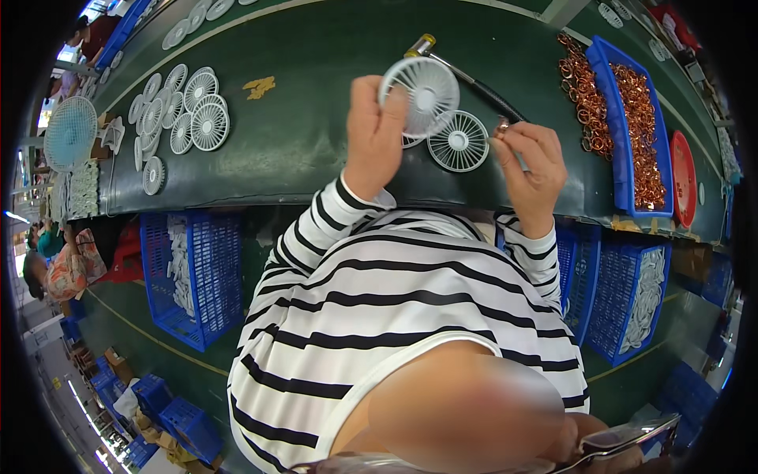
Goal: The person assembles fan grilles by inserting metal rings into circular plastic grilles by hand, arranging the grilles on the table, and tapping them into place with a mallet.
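Observation:
My left hand (375, 138) holds up a white round fan grille (430, 101), its thumb lying over the grille's edge. A small copper-coloured ring (503, 125) is pinched between the fingertips of my right hand (535, 164). Flat on the green table between my hands lies another white grille (459, 144). Part of one more shows beneath the raised grille. Just behind them rests a hammer with a yellow-ended head (426, 43), its black handle (493, 96) slanting toward my right hand.
To the right, a blue tray (622, 180) holds many copper rings, with a loose heap (583, 95) along its left side. A red dish (683, 178) stands beyond it. Several white grilles (209, 126) are piled at the left. Blue baskets (219, 276) stand below the table edge.

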Action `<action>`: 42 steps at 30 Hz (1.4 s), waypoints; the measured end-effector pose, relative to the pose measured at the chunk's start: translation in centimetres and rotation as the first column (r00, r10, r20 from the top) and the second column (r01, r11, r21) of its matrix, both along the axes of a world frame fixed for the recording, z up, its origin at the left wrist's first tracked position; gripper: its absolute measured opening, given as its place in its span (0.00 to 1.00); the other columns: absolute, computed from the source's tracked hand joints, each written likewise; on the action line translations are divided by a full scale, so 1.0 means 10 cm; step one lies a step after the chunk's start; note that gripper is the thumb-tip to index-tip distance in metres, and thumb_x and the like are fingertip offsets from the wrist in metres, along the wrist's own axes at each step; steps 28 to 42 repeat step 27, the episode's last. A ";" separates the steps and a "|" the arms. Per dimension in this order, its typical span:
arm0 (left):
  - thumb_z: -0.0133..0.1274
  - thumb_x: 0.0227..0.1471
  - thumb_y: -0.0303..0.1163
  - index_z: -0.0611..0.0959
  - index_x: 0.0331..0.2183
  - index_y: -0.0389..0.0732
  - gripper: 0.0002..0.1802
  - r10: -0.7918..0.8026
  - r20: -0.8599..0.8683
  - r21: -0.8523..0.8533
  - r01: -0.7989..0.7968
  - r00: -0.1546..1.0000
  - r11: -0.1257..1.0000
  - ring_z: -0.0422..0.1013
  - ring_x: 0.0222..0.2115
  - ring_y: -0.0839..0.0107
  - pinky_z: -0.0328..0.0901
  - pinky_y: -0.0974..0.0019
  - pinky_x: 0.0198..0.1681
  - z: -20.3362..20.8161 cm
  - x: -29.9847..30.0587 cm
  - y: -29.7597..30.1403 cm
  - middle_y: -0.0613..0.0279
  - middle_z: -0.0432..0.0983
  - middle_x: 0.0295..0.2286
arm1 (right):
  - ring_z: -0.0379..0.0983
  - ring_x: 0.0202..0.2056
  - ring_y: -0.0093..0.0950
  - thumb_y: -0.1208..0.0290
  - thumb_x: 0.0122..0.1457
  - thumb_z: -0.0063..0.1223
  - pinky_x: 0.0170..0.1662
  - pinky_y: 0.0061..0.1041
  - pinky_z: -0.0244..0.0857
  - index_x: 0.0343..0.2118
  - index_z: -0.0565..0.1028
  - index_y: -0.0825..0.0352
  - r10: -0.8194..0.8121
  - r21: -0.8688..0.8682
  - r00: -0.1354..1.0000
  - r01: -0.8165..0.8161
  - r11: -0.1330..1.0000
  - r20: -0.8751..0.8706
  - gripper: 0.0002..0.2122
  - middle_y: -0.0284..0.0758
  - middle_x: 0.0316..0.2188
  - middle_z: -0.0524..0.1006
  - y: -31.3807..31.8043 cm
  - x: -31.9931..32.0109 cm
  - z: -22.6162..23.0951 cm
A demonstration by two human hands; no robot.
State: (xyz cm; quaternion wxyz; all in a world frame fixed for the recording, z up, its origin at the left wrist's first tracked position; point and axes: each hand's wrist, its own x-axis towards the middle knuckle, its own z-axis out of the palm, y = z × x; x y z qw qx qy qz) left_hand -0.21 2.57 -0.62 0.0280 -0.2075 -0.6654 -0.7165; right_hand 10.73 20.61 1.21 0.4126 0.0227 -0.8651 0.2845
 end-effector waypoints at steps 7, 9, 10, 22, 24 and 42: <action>0.42 0.64 0.37 0.69 0.43 0.34 0.15 -0.298 0.090 0.080 0.292 0.950 0.953 0.64 0.32 0.81 0.63 0.75 0.35 0.14 0.25 0.10 0.65 0.69 0.33 | 0.70 0.27 0.31 0.76 0.38 0.68 0.30 0.28 0.63 0.25 0.78 0.64 0.125 0.042 0.985 -0.121 0.992 -0.122 0.10 0.31 0.25 0.75 -0.32 -0.17 0.09; 0.43 0.62 0.34 0.68 0.45 0.34 0.14 -0.322 0.096 0.098 0.313 0.942 0.945 0.64 0.32 0.79 0.63 0.75 0.35 0.12 0.29 0.11 0.62 0.69 0.33 | 0.70 0.28 0.32 0.75 0.42 0.66 0.31 0.29 0.62 0.26 0.77 0.64 0.043 0.094 0.992 -0.032 0.995 -0.120 0.08 0.31 0.25 0.75 -0.36 -0.21 0.07; 0.44 0.61 0.32 0.68 0.45 0.33 0.14 -0.297 0.064 0.056 0.294 0.953 0.954 0.64 0.32 0.79 0.63 0.74 0.35 0.07 0.29 0.12 0.61 0.69 0.33 | 0.70 0.30 0.33 0.73 0.45 0.63 0.34 0.30 0.61 0.28 0.76 0.63 0.024 0.117 0.999 -0.018 0.993 -0.044 0.07 0.31 0.26 0.75 -0.36 -0.21 0.05; 0.48 0.46 0.20 0.64 0.48 0.31 0.25 -0.612 0.324 0.392 0.487 0.721 0.781 0.69 0.42 0.75 0.65 0.70 0.46 0.15 0.20 -0.03 0.56 0.70 0.42 | 0.65 0.55 0.36 0.65 0.47 0.64 0.62 0.44 0.42 0.34 0.82 0.57 0.002 0.200 1.000 0.004 0.980 -0.028 0.10 0.24 0.43 0.78 -0.33 -0.18 0.02; 0.51 0.48 0.22 0.61 0.55 0.30 0.32 -0.736 0.351 0.491 0.555 0.580 0.671 0.69 0.46 0.72 0.63 0.70 0.50 0.23 0.22 -0.12 0.56 0.70 0.45 | 0.61 0.60 0.37 0.63 0.47 0.63 0.64 0.44 0.39 0.34 0.83 0.56 0.168 0.173 0.981 -0.182 0.968 0.093 0.10 0.25 0.44 0.79 -0.21 -0.11 0.16; 0.59 0.51 0.35 0.57 0.59 0.33 0.41 -0.712 0.490 0.348 0.636 0.503 0.689 0.66 0.51 0.70 0.59 0.68 0.56 0.16 0.24 -0.17 0.53 0.67 0.50 | 0.58 0.62 0.38 0.62 0.51 0.61 0.65 0.44 0.35 0.36 0.83 0.56 0.374 0.063 0.901 -0.396 0.916 0.218 0.10 0.26 0.44 0.79 -0.13 -0.06 0.22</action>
